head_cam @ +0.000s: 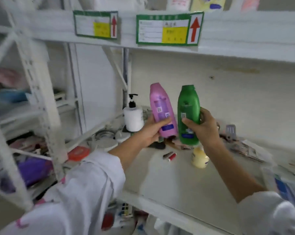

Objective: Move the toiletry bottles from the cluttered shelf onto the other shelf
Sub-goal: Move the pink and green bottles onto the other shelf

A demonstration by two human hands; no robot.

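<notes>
Two hands, each gripping one bottle: left hand (151, 131) pink bottle (162, 110), right hand (202, 128) green bottle (188, 114).

The pump bottle (133, 118) stands at the back left of the shelf (185, 180). The small bottle (199, 157) lies further right, nearer the front.

A storeroom lined with white slotted-steel racking (36, 85), its shelf edge (228, 41) carrying green-bordered stock labels (168, 28) with yellow panels and red arrows pointing up. Below the labels, a shelf board (185, 180) holds toiletries, among them a white pump bottle (133, 118) and a pale yellow bottle (199, 158). Left of the labels, neighbouring rack bays (21, 126) are packed with mixed goods, blurred.
</notes>
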